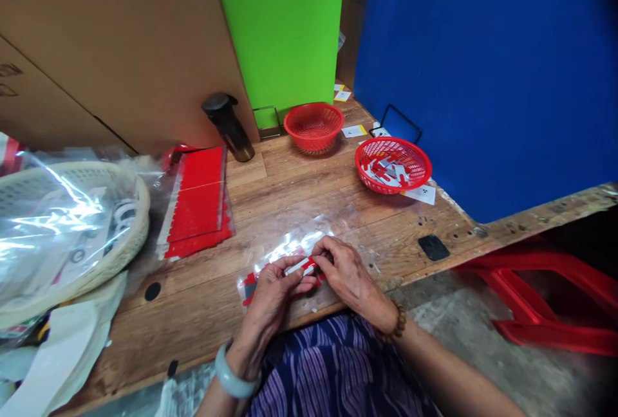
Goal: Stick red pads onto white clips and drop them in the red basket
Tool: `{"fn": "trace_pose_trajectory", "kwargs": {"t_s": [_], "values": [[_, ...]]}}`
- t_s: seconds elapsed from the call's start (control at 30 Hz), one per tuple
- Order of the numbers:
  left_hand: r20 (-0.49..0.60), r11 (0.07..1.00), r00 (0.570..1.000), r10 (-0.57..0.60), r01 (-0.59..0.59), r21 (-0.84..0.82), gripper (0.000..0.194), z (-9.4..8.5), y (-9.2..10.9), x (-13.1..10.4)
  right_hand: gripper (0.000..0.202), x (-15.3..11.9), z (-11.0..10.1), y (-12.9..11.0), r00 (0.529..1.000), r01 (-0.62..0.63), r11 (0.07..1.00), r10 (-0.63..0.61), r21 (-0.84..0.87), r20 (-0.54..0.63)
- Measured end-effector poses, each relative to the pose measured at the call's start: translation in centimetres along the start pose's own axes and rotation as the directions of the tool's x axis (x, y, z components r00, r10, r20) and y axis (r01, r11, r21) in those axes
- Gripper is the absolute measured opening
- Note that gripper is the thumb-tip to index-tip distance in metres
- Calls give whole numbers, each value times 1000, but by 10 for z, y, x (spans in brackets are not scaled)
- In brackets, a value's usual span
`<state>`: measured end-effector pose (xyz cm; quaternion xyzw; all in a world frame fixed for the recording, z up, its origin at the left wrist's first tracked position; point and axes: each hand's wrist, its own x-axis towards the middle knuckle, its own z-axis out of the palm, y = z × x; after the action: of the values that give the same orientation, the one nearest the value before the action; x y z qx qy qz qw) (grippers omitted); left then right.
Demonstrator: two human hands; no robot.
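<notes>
Between my two hands, close to the table's front edge, is a small red and white piece (301, 266), partly covered by the fingers. My left hand (276, 285) pinches its left part. At its right end, my right hand (340, 269) grips it with thumb and forefinger. Under the hands lies a clear plastic sheet (294, 244) with red and grey pieces (249, 289) showing at its left. Similar white, red and grey pieces (390, 172) fill the bottom of a red basket (425, 169) to the right.
A second red basket (313, 137) stands behind, by a green panel (290, 31). Red sheets (197, 195) and a dark bottle (229, 127) lie left of centre. A plastic-covered cream basket (140, 224) is far left. A blue panel (473, 82) and red stool (541, 275) are right.
</notes>
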<state>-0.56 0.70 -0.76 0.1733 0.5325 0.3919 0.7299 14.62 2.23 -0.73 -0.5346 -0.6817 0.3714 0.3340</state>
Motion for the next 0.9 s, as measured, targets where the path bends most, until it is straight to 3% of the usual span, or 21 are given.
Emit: {"fn": "trace_pose_trajectory", "kwargs": {"t_s": [0.37,0.57,0.67,0.8,0.9], "values": [[21,1000,1000,6,-7,26,26,-2,-1,-1,13,-1,3,2,1000,13,1000,-13,-8,-6],[15,999,1000,26,-27,42,29,-6,0,0,8,3,7,8,997,-48,987,57,157,-56],[-1,999,1000,2,-2,43,26,-6,-1,0,33,6,7,15,984,-129,954,156,270,-84],[-29,999,999,-14,15,37,24,-4,-3,0,19,5,-1,20,982,-189,918,188,349,38],[-16,999,1000,4,-3,44,25,-3,-3,-1,27,0,-5,18,966,-242,897,186,371,182]]}}
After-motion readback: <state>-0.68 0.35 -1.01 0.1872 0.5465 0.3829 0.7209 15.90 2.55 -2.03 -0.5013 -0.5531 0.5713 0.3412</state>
